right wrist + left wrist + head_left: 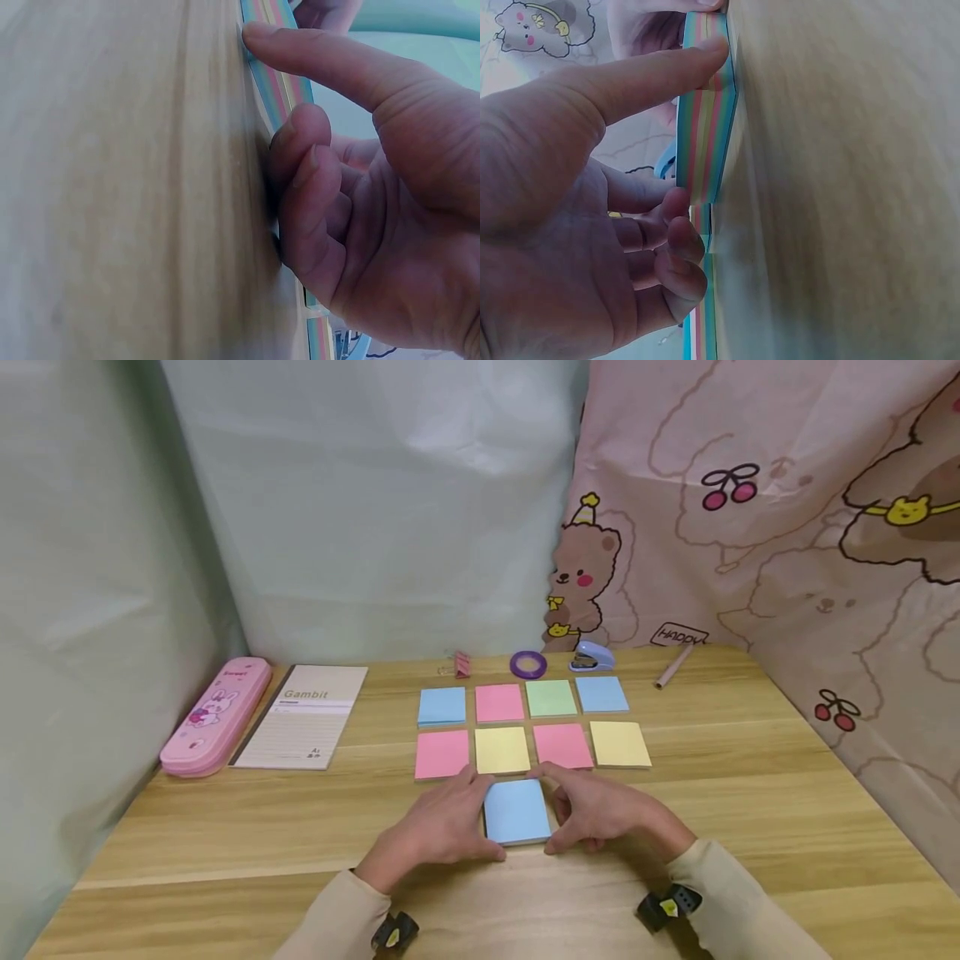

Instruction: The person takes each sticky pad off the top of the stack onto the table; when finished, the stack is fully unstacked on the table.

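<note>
Hands meet on the wooden table (750, 793): the left hand (438, 827) and right hand (600, 818) grasp a blue-topped sticky-note pad (516, 811) from opposite sides, fingers curled against its edges. Seen from the left wrist, the thumb (652, 75) presses the pad's striped multicolour edge. The pad lies flat near the table's front, just below two rows of coloured pads (528, 722). A pink pencil case (213, 714) and a notebook (303, 717) lie well apart at the left
</note>
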A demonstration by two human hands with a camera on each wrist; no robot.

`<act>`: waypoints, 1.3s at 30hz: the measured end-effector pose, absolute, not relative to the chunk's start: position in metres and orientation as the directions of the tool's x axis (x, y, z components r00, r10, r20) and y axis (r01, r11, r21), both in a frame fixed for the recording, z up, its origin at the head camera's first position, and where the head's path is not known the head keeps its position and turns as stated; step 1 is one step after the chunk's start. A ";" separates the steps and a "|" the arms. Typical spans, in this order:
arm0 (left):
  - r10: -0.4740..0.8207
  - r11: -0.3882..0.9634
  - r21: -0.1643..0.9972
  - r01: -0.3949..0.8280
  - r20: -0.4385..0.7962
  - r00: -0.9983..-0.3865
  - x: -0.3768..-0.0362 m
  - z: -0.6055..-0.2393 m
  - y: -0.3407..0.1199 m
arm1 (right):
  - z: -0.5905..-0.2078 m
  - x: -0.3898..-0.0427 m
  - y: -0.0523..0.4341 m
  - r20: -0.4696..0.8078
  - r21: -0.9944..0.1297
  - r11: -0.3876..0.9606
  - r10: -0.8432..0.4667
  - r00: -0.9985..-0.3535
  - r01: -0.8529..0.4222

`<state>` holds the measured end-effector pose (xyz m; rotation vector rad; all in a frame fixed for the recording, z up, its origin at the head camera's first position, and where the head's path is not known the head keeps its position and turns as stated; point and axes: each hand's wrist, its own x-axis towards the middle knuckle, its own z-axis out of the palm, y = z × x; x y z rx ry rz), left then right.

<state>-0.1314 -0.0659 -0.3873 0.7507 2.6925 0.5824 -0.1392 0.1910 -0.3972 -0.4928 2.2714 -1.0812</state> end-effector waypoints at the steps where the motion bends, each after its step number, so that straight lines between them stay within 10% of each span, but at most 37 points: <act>1: 0.545 0.783 0.449 0.431 -0.160 -0.823 -0.132 -0.387 -0.066 | -0.397 -0.139 0.191 -0.335 -0.790 0.608 -0.542 -0.771 -0.083; 39: 0.533 0.784 0.452 0.425 -0.139 -0.835 -0.132 -0.384 -0.095 | -0.397 -0.138 0.190 -0.329 -0.794 0.602 -0.548 -0.769 -0.090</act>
